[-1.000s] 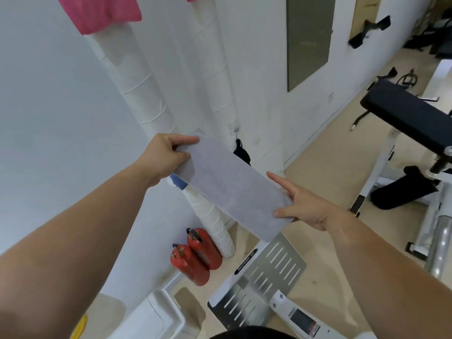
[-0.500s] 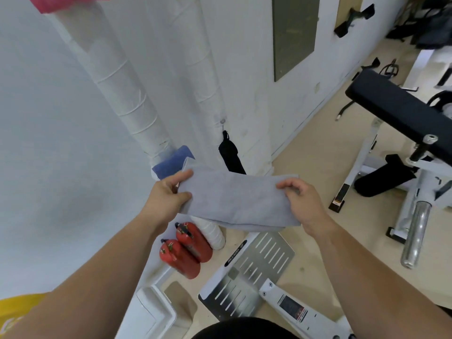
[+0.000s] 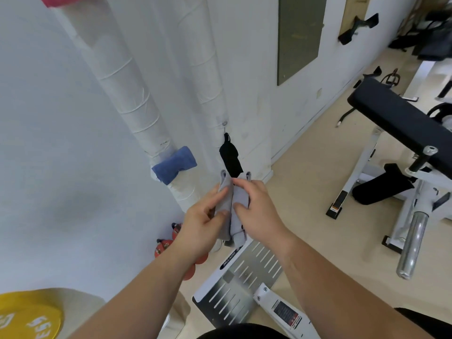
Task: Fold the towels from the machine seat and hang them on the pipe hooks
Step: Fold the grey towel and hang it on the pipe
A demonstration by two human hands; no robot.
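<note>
A grey towel is folded into a narrow upright bundle between my two hands, in front of the white wrapped pipes. My left hand grips its left half and my right hand pinches its right half, the hands nearly touching. A blue towel hangs folded on the left pipe. A black towel hangs from a small hook on the right pipe, just above the grey one. A pink towel shows at the top edge.
Red fire extinguishers stand at the pipe's foot, partly behind my left hand. A perforated metal footplate of a machine lies below my arms. A black padded bench on a white frame stands at the right. A yellow weight plate sits bottom left.
The grey towel was stretched wide between my hands; my hands have come together and folded it in half into a narrow bundle. The view has dropped lower along the pipes.
</note>
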